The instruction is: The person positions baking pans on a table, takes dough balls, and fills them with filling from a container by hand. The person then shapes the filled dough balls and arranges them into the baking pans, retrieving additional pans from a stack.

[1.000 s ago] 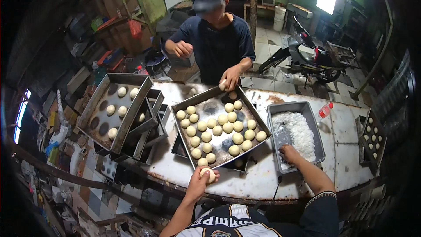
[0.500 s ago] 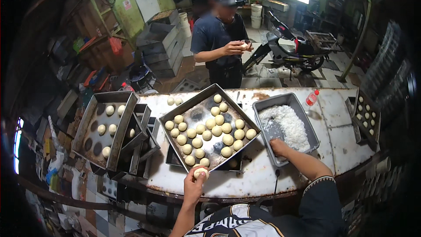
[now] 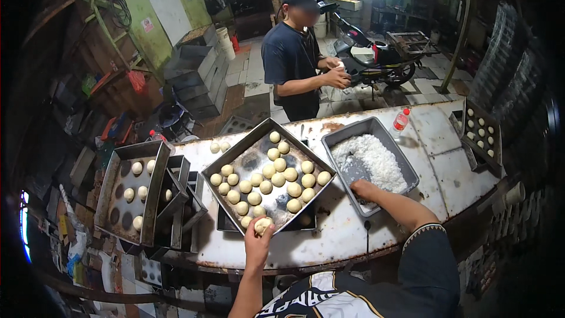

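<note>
I see left fingers (image 3: 251, 231) pinching a pale round dough ball (image 3: 264, 225); right fingers (image 3: 359, 187), two o'clock, over grey rectangular plastic tub (image 3: 356, 171), I cannot tell.

A black jersey (image 3: 385, 288): its short right sleeve (image 3: 429, 265) ends in patterned pale trim (image 3: 422, 231); left of that sleeve, gold-edged white panels (image 3: 346, 304) and white lettering (image 3: 295, 301).

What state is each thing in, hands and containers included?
Left hand, closed around a dough ball
Right hand, lowered into the grey tub, fingers mostly hidden
Grey tub, uncovered, partly filled
White filling, loose, heaped toward the tub's right
Large tray, uncovered, holding many round balls
Left tray, uncovered, five pieces showing
Bottle, upright, capped
Motorcycle, upright
Co-worker, standing
</note>
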`<control>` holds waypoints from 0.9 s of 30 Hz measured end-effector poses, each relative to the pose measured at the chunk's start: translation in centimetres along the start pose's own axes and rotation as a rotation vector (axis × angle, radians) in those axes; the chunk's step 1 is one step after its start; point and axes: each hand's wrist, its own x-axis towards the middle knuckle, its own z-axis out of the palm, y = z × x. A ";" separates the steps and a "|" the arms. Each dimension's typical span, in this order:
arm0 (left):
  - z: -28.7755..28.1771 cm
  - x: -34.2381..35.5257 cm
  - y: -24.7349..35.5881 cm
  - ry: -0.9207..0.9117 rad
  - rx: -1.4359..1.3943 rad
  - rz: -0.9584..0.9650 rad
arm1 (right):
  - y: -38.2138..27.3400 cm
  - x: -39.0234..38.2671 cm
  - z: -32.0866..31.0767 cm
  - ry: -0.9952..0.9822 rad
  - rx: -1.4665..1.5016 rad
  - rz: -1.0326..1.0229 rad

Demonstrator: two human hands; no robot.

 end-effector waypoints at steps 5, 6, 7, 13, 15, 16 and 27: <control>3.7 0.8 0.9 -0.125 0.047 0.023 | -6.5 -2.1 -3.4 0.798 0.502 0.354; 4.8 0.8 0.9 -0.179 0.007 0.037 | -9.2 -2.6 -3.9 0.856 0.625 0.328; 6.4 0.9 0.8 -0.194 -0.001 -0.023 | -12.1 -3.3 -3.9 0.942 0.740 0.286; 16.2 -0.4 -1.4 -0.305 0.279 0.159 | -24.3 -4.8 -3.7 1.207 0.715 0.050; 16.7 -1.2 -1.4 -0.292 0.093 0.128 | -25.2 -5.1 -4.5 1.286 0.568 0.018; 16.5 -1.6 -1.3 -0.278 0.099 0.088 | -25.3 -5.4 -5.0 1.275 0.514 -0.042; 8.5 -0.7 4.6 -0.590 -0.440 -0.225 | -31.2 -9.0 -6.5 0.812 0.370 -0.429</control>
